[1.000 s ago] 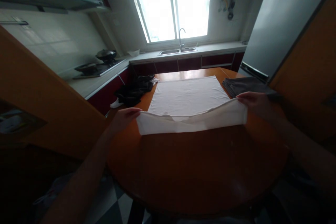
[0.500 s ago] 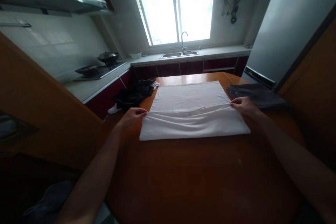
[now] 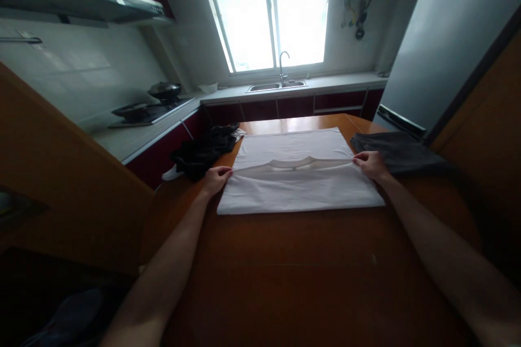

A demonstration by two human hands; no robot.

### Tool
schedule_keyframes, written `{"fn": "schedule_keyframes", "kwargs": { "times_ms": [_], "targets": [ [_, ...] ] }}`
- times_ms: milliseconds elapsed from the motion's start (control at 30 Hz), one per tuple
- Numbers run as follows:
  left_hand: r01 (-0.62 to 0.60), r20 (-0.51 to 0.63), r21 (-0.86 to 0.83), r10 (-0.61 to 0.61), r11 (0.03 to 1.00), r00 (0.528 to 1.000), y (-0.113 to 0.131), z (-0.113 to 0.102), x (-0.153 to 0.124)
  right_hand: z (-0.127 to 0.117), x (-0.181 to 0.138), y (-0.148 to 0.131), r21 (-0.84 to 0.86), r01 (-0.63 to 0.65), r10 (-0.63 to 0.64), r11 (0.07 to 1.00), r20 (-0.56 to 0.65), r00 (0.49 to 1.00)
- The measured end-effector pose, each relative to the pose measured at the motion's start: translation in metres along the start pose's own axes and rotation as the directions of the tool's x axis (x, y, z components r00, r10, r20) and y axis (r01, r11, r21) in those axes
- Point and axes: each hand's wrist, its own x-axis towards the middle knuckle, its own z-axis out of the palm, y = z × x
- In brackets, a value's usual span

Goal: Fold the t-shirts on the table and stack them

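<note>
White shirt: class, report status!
Left hand, right hand pinching white shirt. Partly folded over itself on table. Black clothes left, gray folded cloth right, neither covering it.

White cloth's near flap (image 3: pixel 301 192) smoother now

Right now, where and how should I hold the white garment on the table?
Probably pinch the white garment at both ends of the far edge of its folded flap, left hand from the left, right hand from the right: the cloth spreads wide, and that edge spans between the hands with what looks like a neckline midway.
</note>
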Motion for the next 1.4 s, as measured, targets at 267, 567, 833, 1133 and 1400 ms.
{"fn": "schedule_keyframes", "kwargs": {
  "times_ms": [267, 567, 833, 1133, 1400],
  "targets": [
    [-0.01, -0.04, 0.042, 0.012, 0.999, 0.999, 0.0, 0.009, 0.003, 0.005, 0.001, 0.005, -0.03, 0.005, -0.005, 1.0, -0.009, 1.0],
    [-0.038, -0.033, 0.094, 0.042, 0.995, 0.999, -0.002, 0.015, 0.002, 0.007, 0.0, 0.006, -0.077, -0.009, 0.009, 0.997, 0.006, 1.0],
    [-0.266, 0.022, 0.215, 0.268, 0.939, 0.963, 0.051, 0.021, -0.008, 0.006, -0.014, -0.029, -0.377, 0.198, -0.198, 0.905, 0.041, 0.979],
    [-0.44, 0.46, 0.307, 0.273, 0.844, 0.845, 0.145, 0.12, -0.039, 0.088, -0.071, -0.133, -0.314, 0.408, -0.233, 0.857, 0.469, 0.852],
    [-0.42, 0.447, 0.383, 0.233, 0.823, 0.864, 0.132, 0.139, -0.038, 0.103, -0.072, -0.132, -0.377, 0.393, -0.14, 0.839, 0.548, 0.825]
  ]
}}
